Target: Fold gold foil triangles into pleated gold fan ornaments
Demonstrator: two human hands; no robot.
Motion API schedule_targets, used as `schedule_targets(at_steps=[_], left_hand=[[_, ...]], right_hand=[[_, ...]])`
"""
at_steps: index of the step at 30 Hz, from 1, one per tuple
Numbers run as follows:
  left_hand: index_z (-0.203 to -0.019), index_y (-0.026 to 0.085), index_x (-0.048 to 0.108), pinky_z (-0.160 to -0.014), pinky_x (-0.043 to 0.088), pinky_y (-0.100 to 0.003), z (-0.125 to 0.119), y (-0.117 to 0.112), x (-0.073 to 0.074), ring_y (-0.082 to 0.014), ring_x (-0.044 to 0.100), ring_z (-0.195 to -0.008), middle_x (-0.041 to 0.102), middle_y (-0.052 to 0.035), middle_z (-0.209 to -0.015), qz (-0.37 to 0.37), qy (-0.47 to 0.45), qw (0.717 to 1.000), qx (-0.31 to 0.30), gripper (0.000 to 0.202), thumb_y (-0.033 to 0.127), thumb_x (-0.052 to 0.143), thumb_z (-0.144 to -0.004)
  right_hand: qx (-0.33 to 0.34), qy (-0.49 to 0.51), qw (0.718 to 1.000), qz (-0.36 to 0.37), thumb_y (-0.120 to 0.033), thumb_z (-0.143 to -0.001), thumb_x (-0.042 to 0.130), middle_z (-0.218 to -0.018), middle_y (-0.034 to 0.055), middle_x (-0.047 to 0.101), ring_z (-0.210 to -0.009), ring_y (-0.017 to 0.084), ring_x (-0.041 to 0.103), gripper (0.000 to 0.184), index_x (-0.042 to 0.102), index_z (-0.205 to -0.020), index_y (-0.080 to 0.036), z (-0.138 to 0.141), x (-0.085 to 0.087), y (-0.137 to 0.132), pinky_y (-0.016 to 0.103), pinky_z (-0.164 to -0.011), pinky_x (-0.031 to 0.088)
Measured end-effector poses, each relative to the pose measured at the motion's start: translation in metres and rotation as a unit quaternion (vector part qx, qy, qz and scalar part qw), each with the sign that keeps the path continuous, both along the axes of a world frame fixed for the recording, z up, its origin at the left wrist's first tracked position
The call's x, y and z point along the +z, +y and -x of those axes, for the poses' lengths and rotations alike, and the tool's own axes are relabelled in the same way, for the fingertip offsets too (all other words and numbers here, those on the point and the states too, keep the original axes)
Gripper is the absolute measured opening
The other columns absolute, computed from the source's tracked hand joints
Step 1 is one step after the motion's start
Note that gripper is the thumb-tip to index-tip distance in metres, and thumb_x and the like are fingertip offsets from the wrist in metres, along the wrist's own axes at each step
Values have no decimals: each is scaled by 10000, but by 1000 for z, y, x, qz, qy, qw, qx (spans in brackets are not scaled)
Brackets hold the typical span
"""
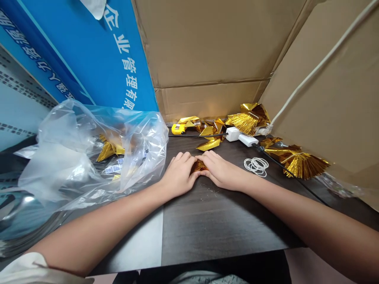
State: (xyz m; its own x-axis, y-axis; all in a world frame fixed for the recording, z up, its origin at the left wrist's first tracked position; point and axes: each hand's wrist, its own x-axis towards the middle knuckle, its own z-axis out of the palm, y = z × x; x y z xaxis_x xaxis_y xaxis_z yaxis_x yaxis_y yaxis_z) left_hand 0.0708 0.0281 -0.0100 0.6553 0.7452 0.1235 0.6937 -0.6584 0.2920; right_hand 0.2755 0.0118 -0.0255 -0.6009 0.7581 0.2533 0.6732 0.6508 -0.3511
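Between my two hands, just above the dark tabletop, is a small piece of gold foil paper. My left hand grips its left end, with the thumb below and the fingers above. On the other end, my right hand pinches it the same way. Most of the foil is covered by the fingers, so its full shape is hidden. Beyond the hands lie several folded gold foil pieces. A loose pile of white rubber bands rests to the right of my right hand.
A clear plastic bag with gold pieces inside spreads on the left. Bundles of gold foil lie at the right. A yellow tape measure, white plugs and a black cable sit near the cardboard wall.
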Motion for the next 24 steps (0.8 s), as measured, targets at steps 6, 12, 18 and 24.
schedule_targets(at_steps=[6,12,18,24], left_hand=[[-1119,156,581,-982,484,-478,2,4,3,-265,539,-1066,597,-92,-1114,87,-92,992,2,271,241,581,-861],[-1257,162,581,-1109,471,-457,-14,26,7,-234,565,-1170,551,-105,-1209,40,-175,983,43,343,288,523,-944],[-1222,153,661,-1133,470,-426,-47,60,5,-250,574,-1211,564,-116,-1226,35,-118,992,32,384,198,675,-841],[-1054,143,683,-945,527,-351,-51,63,9,-217,672,-996,714,-86,-1069,28,-196,976,88,174,184,583,-919]], right_hand=[[8,-5,1000,7,-285,-992,479,-1177,164,580,-1106,252,543,345,519,-1283,-105,-7,3,1,495,-969,549],[39,-25,999,-5,-311,-990,488,-1096,158,597,-1023,235,546,257,573,-1101,-95,-20,4,6,481,-933,548],[69,-41,997,-11,-290,-972,532,-1124,155,593,-1067,237,546,265,572,-1150,-98,-30,6,7,439,-925,547],[70,-80,994,-1,-308,-982,513,-1109,140,597,-1018,231,537,274,580,-1132,-90,-32,13,6,429,-914,538]])
